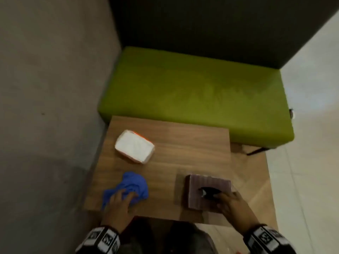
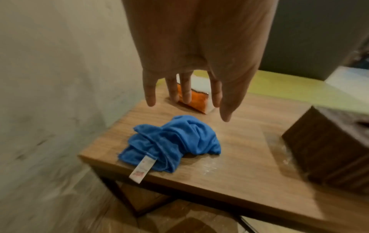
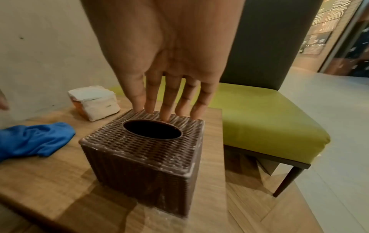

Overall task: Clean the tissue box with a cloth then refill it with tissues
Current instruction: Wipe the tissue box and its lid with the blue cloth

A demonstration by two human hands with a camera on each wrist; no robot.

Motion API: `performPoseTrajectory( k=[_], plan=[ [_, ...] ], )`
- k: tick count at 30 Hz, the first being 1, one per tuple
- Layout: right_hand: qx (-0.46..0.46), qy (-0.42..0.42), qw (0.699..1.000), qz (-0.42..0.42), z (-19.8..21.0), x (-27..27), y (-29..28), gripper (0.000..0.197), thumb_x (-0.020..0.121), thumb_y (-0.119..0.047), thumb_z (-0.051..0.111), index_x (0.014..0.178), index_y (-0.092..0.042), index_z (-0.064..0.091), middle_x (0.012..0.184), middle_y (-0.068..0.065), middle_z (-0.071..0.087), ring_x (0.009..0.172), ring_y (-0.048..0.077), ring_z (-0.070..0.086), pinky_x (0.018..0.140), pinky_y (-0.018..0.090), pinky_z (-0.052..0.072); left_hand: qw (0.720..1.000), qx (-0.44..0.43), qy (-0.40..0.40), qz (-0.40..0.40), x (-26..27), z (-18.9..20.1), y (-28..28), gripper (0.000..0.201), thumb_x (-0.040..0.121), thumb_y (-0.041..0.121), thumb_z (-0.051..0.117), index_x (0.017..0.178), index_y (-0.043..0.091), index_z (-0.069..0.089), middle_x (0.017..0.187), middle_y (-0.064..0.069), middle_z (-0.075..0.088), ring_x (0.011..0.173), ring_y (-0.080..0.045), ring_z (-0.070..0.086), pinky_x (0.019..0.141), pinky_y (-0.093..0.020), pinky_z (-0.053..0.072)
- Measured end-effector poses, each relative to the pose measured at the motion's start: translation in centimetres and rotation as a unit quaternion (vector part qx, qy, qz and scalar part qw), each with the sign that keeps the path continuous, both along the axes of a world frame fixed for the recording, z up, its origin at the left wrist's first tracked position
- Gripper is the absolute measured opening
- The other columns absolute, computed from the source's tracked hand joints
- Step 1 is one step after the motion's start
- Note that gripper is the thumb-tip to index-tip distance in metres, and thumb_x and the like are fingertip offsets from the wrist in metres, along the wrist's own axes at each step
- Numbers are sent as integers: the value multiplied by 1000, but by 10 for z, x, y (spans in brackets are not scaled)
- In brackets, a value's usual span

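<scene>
Two open grips hold nothing: left hand (image 2: 191,66) above the blue cloth (image 2: 171,141), right hand (image 3: 169,66) fingertips on the tissue box (image 3: 143,151), which could slide off the desk (image 1: 183,143) edge, lower right.

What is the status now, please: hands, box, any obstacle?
Both hands open: left hand above blue cloth, right hand fingertips at tissue box top. Box empty, dusty. Tissue pack waiting. Nothing blocking.

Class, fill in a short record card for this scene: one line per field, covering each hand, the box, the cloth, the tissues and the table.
Left hand: open, above the cloth
Right hand: open, fingers touching the tissue box top
Tissue box: brown, woven, upright, dusty
Cloth: blue, crumpled
Tissues: white pack, far left
Table: wooden
</scene>
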State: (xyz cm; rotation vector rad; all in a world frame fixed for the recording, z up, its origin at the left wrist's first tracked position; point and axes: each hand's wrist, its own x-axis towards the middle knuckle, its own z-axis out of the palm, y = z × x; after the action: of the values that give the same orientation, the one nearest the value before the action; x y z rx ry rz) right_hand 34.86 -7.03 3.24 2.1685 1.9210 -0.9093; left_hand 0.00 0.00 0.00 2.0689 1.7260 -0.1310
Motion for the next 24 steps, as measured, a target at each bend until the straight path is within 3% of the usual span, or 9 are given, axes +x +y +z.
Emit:
performPoseTrajectory(
  k=[2, 4, 6, 8, 12, 16, 18, 20, 24],
  plan=[
    [34, -38, 999, -2, -20, -5, -2, 29, 88, -26, 64, 116, -34, 68, 117, -10, 66, 105, 29, 59, 78, 38, 52, 992, -106, 73, -11, 1, -35, 9, 66, 73, 45, 66, 133, 42, 40, 147, -10, 27, 132, -35, 32, 102, -47, 33],
    [22, -79, 997, 0, -38, -10, -8, 34, 81, -28, 75, 114, -36, 70, 113, -12, 67, 105, 27, 60, 74, 41, 50, 985, -146, 93, -1, -4, -59, 18, 69, 77, 53, 62, 136, 51, 26, 152, -7, 12, 141, -29, 12, 109, -49, 21],
    [50, -95, 994, 4, -54, -13, -23, 43, 60, -23, 91, 99, -33, 75, 95, -10, 71, 85, 28, 65, 56, 40, 50, 991, -127, 48, 13, -13, -84, 12, 68, 78, 49, 65, 136, 51, 29, 150, -6, 14, 139, -28, 17, 108, -53, 23],
    [107, -109, 988, -13, -67, -17, -36, 45, 56, -18, 93, 96, -30, 75, 89, -6, 71, 78, 32, 65, 52, 40, 48, 996, -86, -4, 20, -20, -101, 6, 63, 77, 41, 69, 133, 46, 40, 143, -9, 25, 131, -30, 30, 102, -52, 30],
    [164, -106, 980, -31, -78, -37, -39, 25, 80, -27, 74, 105, -30, 73, 95, -4, 70, 85, 31, 59, 66, 43, 47, 999, -17, -32, 15, -26, -128, 8, 47, 75, 36, 71, 118, 35, 53, 121, -11, 42, 109, -34, 47, 91, -51, 42],
    [138, -128, 982, -14, -72, -73, -40, 36, 98, -45, 45, 130, -36, 57, 125, -8, 58, 114, 25, 45, 92, 40, 34, 972, 56, -211, 91, -18, -134, 2, 35, 77, 16, 74, 107, 4, 59, 108, -25, 54, 98, -38, 54, 85, -41, 42],
    [125, -132, 983, -10, -69, -88, -45, 41, 97, -48, 45, 136, -36, 51, 134, -7, 49, 123, 23, 38, 97, 38, 32, 943, 98, -286, 137, -15, -124, -12, 25, 81, 19, 70, 96, 4, 58, 104, -26, 55, 92, -36, 55, 80, -40, 42],
    [127, -106, 986, -21, -72, -96, -52, 46, 96, -48, 49, 140, -33, 47, 141, -2, 41, 129, 26, 33, 104, 41, 32, 920, 88, -340, 174, -15, -116, -30, 31, 79, 31, 69, 88, 5, 55, 101, -24, 56, 88, -32, 54, 77, -39, 42],
    [102, -53, 993, -24, -77, -97, -68, 70, 93, -45, 57, 152, -29, 24, 160, 4, 16, 145, 29, 17, 116, 45, 25, 895, 80, -385, 211, -13, -97, -58, 32, 82, 30, 67, 91, 0, 58, 91, -19, 61, 88, -33, 58, 73, -38, 44]
  ],
)
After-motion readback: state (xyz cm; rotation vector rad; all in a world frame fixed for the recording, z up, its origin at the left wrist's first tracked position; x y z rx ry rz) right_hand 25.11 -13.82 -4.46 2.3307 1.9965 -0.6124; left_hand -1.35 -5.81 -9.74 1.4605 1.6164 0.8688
